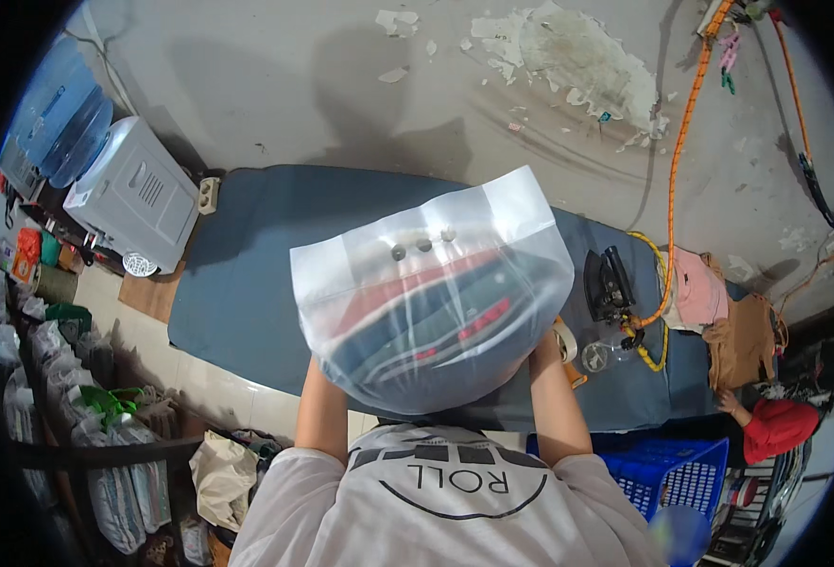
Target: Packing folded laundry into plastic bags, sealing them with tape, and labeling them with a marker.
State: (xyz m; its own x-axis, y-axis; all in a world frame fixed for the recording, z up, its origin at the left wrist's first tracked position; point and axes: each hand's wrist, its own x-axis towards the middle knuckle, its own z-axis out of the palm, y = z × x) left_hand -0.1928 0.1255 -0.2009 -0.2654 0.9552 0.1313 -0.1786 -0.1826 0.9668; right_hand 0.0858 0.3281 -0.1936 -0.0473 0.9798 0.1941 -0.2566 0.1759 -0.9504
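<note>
A clear plastic bag (pixel 431 383) with folded cloth stacks inside is raised, tilted, over a grey-blue padded ironing surface (pixel 247 283). Through the film I see red, white, dark blue and green layers and red marks. A row of dark holes runs near its far edge. My left forearm (pixel 322 411) reaches under the bag's left side, and my left hand is hidden beneath it. At the bag's right side, my right forearm (pixel 555 404) goes up to the wrist, with the fingers of my right hand out of sight behind the plastic. Both hands hold up the bag.
A black iron (pixel 608 280) with an orange cord (pixel 686 127) lies right, near a clear bottle (pixel 597 354) and a tape roll (pixel 565 340). A person in a red sleeve (pixel 778 429) is at far right. Bagged clothes (pixel 119 475) and a water dispenser (pixel 137 195) stand left.
</note>
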